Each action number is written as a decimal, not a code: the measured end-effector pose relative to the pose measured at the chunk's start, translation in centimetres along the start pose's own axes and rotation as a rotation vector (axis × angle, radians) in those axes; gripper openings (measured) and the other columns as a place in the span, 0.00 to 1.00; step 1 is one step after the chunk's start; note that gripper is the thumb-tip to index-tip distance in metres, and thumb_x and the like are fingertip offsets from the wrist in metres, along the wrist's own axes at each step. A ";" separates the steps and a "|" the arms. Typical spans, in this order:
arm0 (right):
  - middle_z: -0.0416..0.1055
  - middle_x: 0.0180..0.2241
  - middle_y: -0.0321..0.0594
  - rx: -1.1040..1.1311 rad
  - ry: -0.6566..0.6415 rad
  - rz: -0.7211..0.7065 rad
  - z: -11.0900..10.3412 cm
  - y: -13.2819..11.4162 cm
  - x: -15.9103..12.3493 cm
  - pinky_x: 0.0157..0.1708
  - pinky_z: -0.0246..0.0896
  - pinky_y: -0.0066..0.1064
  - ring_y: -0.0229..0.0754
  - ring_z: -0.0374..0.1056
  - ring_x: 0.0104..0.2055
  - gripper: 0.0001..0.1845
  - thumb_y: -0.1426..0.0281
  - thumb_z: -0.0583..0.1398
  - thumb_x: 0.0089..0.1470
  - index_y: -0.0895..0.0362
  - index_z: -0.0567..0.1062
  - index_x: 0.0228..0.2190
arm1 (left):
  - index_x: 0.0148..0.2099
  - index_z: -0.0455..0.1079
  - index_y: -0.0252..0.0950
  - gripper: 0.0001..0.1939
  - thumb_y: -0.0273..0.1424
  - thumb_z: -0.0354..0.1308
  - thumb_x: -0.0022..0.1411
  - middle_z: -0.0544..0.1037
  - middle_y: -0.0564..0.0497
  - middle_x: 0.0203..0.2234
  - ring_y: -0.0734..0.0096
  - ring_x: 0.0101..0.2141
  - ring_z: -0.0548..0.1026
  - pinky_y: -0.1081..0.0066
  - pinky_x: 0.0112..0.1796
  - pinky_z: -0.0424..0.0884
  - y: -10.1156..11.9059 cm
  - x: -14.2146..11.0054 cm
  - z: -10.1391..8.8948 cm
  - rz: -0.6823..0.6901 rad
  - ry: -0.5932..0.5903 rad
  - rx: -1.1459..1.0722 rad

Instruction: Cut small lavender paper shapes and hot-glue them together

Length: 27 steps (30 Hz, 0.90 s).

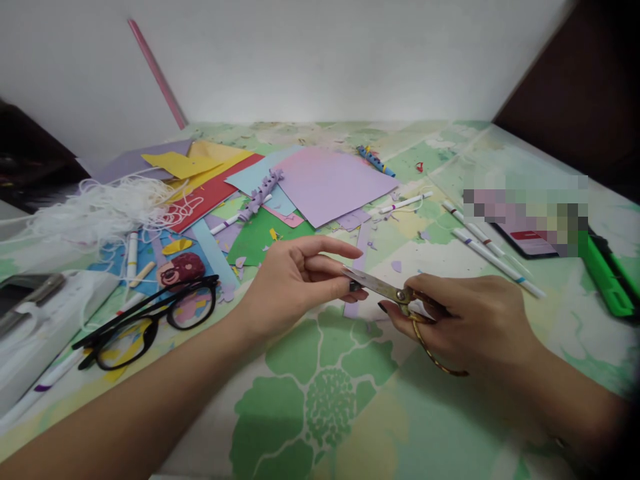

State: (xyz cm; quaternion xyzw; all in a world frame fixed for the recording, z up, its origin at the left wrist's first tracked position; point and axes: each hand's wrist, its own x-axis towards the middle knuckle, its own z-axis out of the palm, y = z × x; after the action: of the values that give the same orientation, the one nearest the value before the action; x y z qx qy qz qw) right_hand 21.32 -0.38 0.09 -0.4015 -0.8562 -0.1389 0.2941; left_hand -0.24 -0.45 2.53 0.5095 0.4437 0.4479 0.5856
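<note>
The right hand [475, 320] grips the scissors [400, 294], their long axis pointing left and away, tips at the left hand [300, 273]. That hand is curled; whether it pinches anything, I cannot tell.

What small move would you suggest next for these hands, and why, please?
I would perhaps ease the scissors slightly back from the left hand, since their tips appear right among its fingers while the right hand grips them. Whether the left fingers pinch anything is hard to tell.
</note>
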 end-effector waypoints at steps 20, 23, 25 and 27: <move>0.60 0.10 0.29 0.029 0.033 -0.071 -0.1 0.5 0.0 0.16 0.46 0.26 0.31 0.55 0.13 0.15 0.61 0.63 0.51 0.55 0.72 0.19 | 0.40 0.75 0.31 0.14 0.16 0.62 0.49 0.82 0.52 0.22 0.68 0.26 0.82 0.78 0.31 0.78 0.4 0.2 -0.4 -0.040 -0.053 0.021; 0.60 0.10 0.30 0.037 0.001 -0.055 -0.1 0.5 0.1 0.16 0.45 0.27 0.32 0.56 0.13 0.15 0.62 0.63 0.51 0.56 0.71 0.19 | 0.40 0.75 0.31 0.13 0.18 0.64 0.50 0.82 0.52 0.22 0.67 0.25 0.82 0.77 0.30 0.78 0.3 0.3 -0.3 -0.047 -0.051 0.011; 0.58 0.10 0.31 0.074 0.001 0.001 -0.2 0.5 0.2 0.16 0.44 0.27 0.32 0.54 0.13 0.16 0.63 0.62 0.51 0.56 0.70 0.17 | 0.40 0.75 0.32 0.12 0.19 0.64 0.50 0.82 0.52 0.21 0.67 0.25 0.82 0.76 0.30 0.79 0.2 0.3 -0.3 -0.048 -0.052 0.007; 0.58 0.10 0.31 0.138 0.002 0.087 -0.4 0.5 0.5 0.15 0.44 0.26 0.30 0.53 0.12 0.16 0.63 0.62 0.51 0.56 0.69 0.17 | 0.40 0.75 0.32 0.12 0.19 0.64 0.50 0.82 0.52 0.21 0.68 0.25 0.82 0.76 0.30 0.78 0.2 0.2 -0.4 -0.049 -0.049 0.012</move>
State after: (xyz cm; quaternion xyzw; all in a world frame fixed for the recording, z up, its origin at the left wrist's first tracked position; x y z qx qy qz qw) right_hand 21.56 0.05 0.73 -0.4171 -0.8450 -0.0671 0.3278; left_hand -0.58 -0.13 2.67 0.5129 0.4441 0.4181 0.6040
